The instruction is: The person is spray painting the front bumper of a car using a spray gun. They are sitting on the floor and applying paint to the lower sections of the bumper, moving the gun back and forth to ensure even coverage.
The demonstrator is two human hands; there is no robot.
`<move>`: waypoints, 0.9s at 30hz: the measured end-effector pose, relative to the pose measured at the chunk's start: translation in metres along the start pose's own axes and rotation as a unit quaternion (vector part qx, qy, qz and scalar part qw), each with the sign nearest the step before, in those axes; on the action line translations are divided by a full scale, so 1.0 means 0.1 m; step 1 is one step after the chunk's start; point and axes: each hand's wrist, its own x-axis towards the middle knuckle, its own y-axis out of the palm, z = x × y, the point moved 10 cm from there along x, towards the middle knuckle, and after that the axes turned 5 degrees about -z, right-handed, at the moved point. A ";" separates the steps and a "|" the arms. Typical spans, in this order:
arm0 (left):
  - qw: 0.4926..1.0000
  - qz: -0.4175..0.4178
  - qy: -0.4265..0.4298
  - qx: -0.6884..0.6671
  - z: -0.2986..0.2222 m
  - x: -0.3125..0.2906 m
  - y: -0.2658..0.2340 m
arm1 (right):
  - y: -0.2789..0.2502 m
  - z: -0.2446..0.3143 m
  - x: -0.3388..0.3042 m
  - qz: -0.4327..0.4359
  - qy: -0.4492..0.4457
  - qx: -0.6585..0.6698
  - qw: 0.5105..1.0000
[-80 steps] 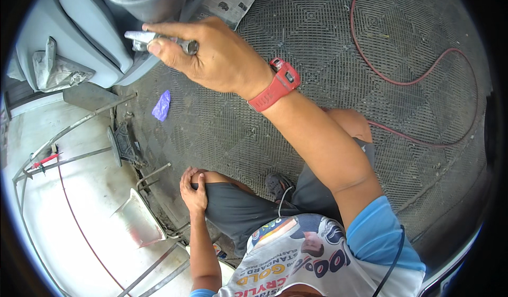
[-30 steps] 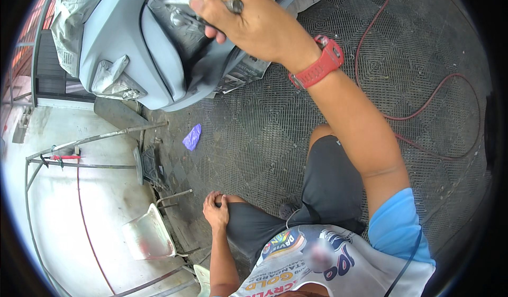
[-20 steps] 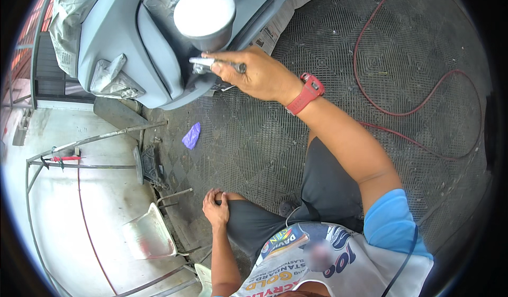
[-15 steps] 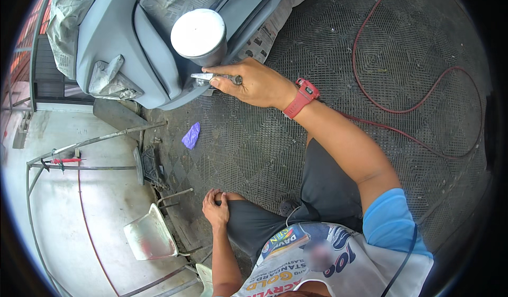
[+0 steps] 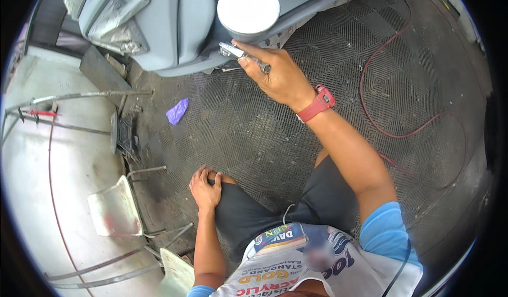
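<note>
My right hand grips a spray gun, its fingers wrapped round the handle. On top of the gun sits a round cup with a white lid. The gun is close to the lower edge of a grey car bumper; the cup hides part of that surface, and I cannot tell whether paint is coming out. My left hand rests on my left knee, fingers stretched and holding nothing.
Crumpled masking covers part of the bumper. A purple crumpled piece lies on the ribbed dark floor mat. A red hose curves at the right. At the left stand a metal frame and a pale chair.
My right hand has carried the spray gun rightward along the bumper. The view has shifted, so the floor and chair appear further left and higher. My left hand stays on the knee.
</note>
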 end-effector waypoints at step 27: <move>0.971 0.105 -0.001 -0.213 0.27 0.66 1.00 | 1.77 0.25 -0.31 -0.097 0.233 -0.101 0.962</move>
